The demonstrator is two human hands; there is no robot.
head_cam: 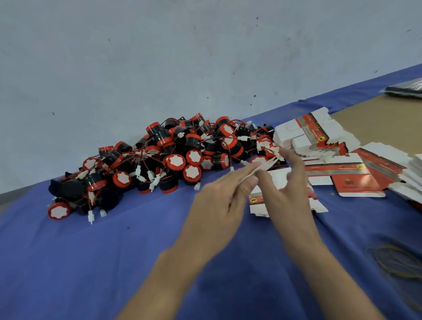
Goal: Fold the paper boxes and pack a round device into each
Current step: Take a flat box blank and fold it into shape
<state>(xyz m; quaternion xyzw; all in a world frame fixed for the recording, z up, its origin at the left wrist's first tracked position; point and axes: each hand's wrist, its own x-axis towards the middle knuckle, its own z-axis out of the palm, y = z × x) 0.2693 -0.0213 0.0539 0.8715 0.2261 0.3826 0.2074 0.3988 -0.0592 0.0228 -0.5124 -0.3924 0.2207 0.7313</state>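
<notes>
On the left of the blue desk lies a heap of round devices, black and red, their thin wires and white plugs tangled together. Just right of it, the left hand pinches a white flap of a paper box between thumb and fingers, so that grip is closed on the box. The box is mostly flat and sits low between the two hands; whether its lower edge rests on the desk I cannot tell. The right hand lays straight, spread fingers against the box's far side, an open grip that only steadies. The step in hand looks like opening the flat blank into a sleeve. Next, one end's flaps need tucking before a device can go in, and lifting one from the heap may drag others by their wires. Further right lie stacks of flat boxes, a brown board beyond them, and loose rubber bands nearer.
</notes>
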